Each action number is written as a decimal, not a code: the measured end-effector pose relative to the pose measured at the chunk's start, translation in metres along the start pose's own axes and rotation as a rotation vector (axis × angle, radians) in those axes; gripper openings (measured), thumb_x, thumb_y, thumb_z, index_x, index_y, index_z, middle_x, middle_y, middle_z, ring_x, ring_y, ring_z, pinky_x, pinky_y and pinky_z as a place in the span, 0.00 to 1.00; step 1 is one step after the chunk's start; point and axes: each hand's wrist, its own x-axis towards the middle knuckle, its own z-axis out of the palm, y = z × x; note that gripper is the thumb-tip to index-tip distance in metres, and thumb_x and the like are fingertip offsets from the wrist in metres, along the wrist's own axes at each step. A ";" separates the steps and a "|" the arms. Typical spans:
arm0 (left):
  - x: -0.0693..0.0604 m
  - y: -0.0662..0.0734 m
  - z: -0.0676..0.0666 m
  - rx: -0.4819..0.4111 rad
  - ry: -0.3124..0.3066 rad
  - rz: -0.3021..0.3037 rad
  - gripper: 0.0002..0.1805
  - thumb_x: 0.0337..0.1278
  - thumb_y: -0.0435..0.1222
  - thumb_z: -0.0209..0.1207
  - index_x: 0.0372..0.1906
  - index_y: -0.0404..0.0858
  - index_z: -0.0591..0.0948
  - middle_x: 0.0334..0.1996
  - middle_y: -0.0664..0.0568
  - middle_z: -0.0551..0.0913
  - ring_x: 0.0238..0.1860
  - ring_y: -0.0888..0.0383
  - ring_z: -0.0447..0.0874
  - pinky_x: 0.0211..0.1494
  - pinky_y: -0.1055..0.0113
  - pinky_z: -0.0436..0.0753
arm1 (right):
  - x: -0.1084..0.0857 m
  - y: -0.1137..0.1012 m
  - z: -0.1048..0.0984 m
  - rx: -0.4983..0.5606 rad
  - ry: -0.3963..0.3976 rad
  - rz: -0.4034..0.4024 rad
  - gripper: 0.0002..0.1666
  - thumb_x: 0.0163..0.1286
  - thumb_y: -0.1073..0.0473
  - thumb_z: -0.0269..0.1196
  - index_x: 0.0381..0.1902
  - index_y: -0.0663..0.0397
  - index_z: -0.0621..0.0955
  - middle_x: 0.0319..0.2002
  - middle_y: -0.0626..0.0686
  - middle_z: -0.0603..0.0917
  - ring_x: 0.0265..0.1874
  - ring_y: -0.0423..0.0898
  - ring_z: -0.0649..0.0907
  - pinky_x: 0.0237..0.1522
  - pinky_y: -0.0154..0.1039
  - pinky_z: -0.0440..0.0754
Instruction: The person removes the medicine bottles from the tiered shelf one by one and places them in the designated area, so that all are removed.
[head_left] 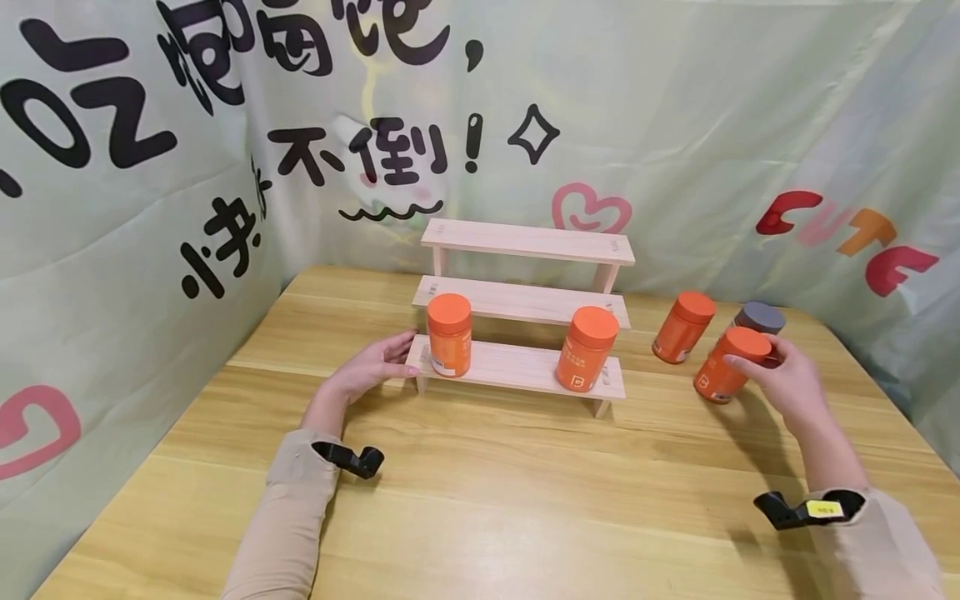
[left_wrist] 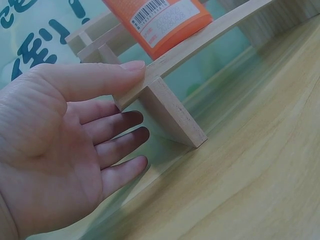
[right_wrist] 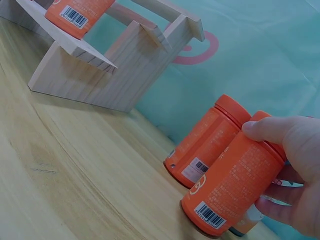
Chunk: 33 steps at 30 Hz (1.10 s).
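A three-step wooden shelf rack (head_left: 517, 364) stands mid-table, with one orange jar (head_left: 450, 342) near the left end of its lowest step and another orange jar (head_left: 587, 350) near the right end. My left hand (head_left: 372, 364) pinches the left end of that step, its thumb on top and its other fingers loosely bent below, as the left wrist view shows. To the right, my right hand (head_left: 797, 385) grips a third orange jar (right_wrist: 235, 175) near its lid, thumb on one side and fingers on the other. Whether this jar's base touches the table cannot be told.
Beside the gripped jar stands another orange jar (head_left: 684, 327). A jar with a grey-blue lid (head_left: 760, 317) is partly hidden behind the gripped one. A printed cloth (head_left: 690, 133) hangs behind and left of the wooden table (head_left: 480, 500).
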 end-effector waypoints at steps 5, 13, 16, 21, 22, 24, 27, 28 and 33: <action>0.000 -0.001 0.001 -0.004 -0.001 -0.007 0.45 0.55 0.33 0.59 0.70 0.26 0.45 0.71 0.36 0.45 0.70 0.41 0.45 0.70 0.52 0.50 | -0.001 0.000 0.001 0.012 0.002 0.004 0.45 0.64 0.46 0.59 0.66 0.72 0.58 0.58 0.70 0.66 0.38 0.33 0.67 0.32 0.22 0.69; 0.000 -0.001 0.001 0.003 0.003 -0.002 0.45 0.54 0.32 0.59 0.70 0.26 0.45 0.71 0.34 0.44 0.70 0.40 0.45 0.70 0.51 0.49 | -0.002 0.002 -0.001 0.085 -0.013 0.003 0.45 0.65 0.50 0.60 0.67 0.72 0.55 0.56 0.66 0.66 0.39 0.31 0.67 0.32 0.18 0.69; 0.000 -0.002 0.000 0.000 0.009 -0.014 0.45 0.54 0.31 0.59 0.70 0.26 0.46 0.71 0.35 0.45 0.70 0.41 0.45 0.70 0.52 0.49 | -0.004 0.004 -0.004 0.128 -0.009 -0.010 0.45 0.65 0.52 0.61 0.68 0.72 0.54 0.48 0.49 0.71 0.37 0.26 0.68 0.33 0.17 0.69; 0.000 -0.002 0.000 -0.002 0.008 -0.010 0.46 0.55 0.33 0.60 0.70 0.27 0.45 0.71 0.36 0.45 0.70 0.41 0.45 0.70 0.51 0.50 | -0.001 0.014 -0.013 0.277 -0.008 -0.020 0.36 0.64 0.58 0.62 0.66 0.61 0.62 0.37 0.30 0.70 0.35 0.23 0.72 0.34 0.17 0.72; -0.001 -0.001 0.000 0.002 0.008 -0.007 0.46 0.54 0.34 0.60 0.70 0.27 0.45 0.71 0.35 0.45 0.70 0.40 0.46 0.70 0.51 0.50 | 0.002 0.018 -0.016 0.304 -0.009 -0.021 0.34 0.64 0.58 0.62 0.65 0.58 0.63 0.38 0.30 0.71 0.35 0.24 0.73 0.34 0.17 0.73; -0.001 -0.001 -0.001 0.004 0.003 0.006 0.48 0.53 0.37 0.62 0.71 0.27 0.45 0.71 0.35 0.45 0.70 0.40 0.46 0.70 0.51 0.51 | 0.009 0.029 -0.021 0.361 0.005 -0.020 0.31 0.62 0.58 0.63 0.62 0.47 0.67 0.39 0.30 0.73 0.36 0.25 0.75 0.34 0.18 0.74; -0.002 0.000 -0.002 0.025 -0.008 0.033 0.50 0.52 0.42 0.63 0.70 0.26 0.45 0.70 0.34 0.45 0.69 0.40 0.47 0.70 0.52 0.52 | 0.016 0.037 -0.028 0.371 0.031 -0.018 0.28 0.62 0.55 0.64 0.60 0.40 0.70 0.41 0.31 0.75 0.37 0.26 0.76 0.34 0.19 0.76; -0.002 -0.001 -0.002 0.030 -0.010 0.038 0.51 0.52 0.44 0.63 0.70 0.26 0.45 0.70 0.33 0.46 0.69 0.40 0.47 0.70 0.52 0.52 | 0.015 0.035 -0.031 0.371 0.036 -0.018 0.28 0.62 0.55 0.64 0.59 0.40 0.70 0.42 0.32 0.75 0.38 0.26 0.77 0.34 0.19 0.76; 0.001 -0.002 -0.002 0.007 -0.008 0.016 0.51 0.51 0.40 0.64 0.70 0.26 0.45 0.71 0.34 0.45 0.70 0.40 0.46 0.70 0.51 0.50 | -0.005 -0.008 -0.038 0.309 0.030 -0.024 0.30 0.65 0.55 0.61 0.64 0.46 0.66 0.41 0.31 0.74 0.38 0.26 0.74 0.35 0.17 0.71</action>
